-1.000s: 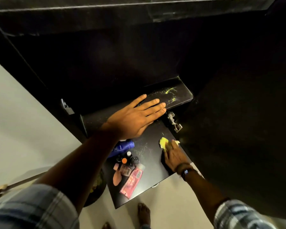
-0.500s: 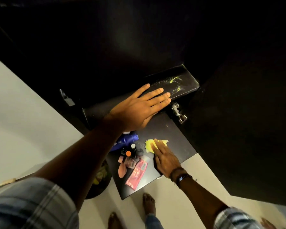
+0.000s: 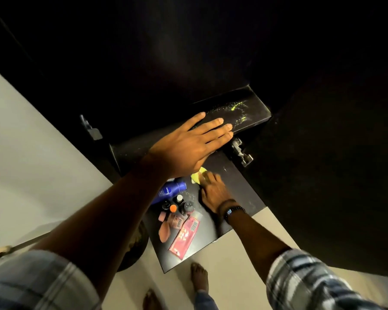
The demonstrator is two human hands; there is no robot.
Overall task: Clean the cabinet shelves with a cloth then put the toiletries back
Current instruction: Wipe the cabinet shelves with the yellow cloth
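Observation:
My left hand [image 3: 188,146] lies flat, fingers spread, on the upper black shelf [image 3: 253,108], which bears yellow-green smears at its right end. On the lower black shelf [image 3: 240,186] my right hand [image 3: 213,191] presses a yellow cloth [image 3: 196,175], mostly hidden under the fingers. At that shelf's left stand the toiletries: a blue lotion bottle [image 3: 170,190], small dark bottles [image 3: 179,204], a peach tube [image 3: 165,231] and a red sachet [image 3: 184,236].
A metal hinge [image 3: 241,152] sits at the right of the shelves, another hinge [image 3: 91,128] at the left. The open black door [image 3: 334,175] fills the right. Below lie pale floor [image 3: 233,276], my bare feet [image 3: 198,278] and a dark round bin [image 3: 134,251].
My right hand has slid the cloth leftward across the lower shelf toward the toiletries. My left hand has stayed flat on the upper shelf.

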